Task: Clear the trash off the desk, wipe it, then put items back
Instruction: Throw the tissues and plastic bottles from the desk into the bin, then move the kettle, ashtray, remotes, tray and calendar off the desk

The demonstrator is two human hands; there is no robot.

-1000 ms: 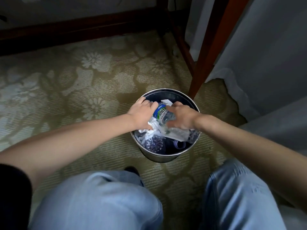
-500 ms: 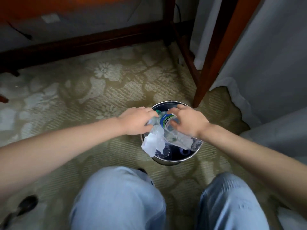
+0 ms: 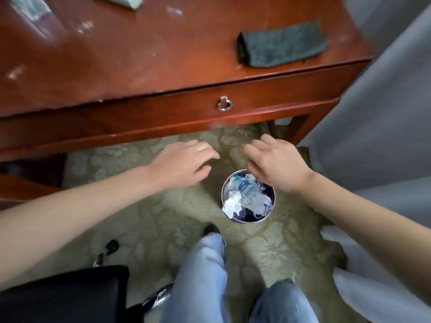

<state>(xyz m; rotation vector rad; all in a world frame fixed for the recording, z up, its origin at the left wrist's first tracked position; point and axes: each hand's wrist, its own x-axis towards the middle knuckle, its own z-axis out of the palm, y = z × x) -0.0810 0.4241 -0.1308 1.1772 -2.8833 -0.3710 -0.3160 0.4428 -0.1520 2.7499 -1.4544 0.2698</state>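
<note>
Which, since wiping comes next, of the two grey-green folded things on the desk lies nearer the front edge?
The dark folded cloth at the desk's right end, above the drawer's ring pull; the paler one sits far back, cut off.

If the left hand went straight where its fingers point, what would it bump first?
Probably the right hand: the left hand points sideways at it, with only a small gap between. Depth is unclear.

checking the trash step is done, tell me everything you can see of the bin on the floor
The bin is a round can with a shiny metal rim and dark inside, upright on the patterned carpet in front of the desk. A crushed clear bottle and crumpled white paper fill it to the rim; the paper hangs over the edge.
</note>
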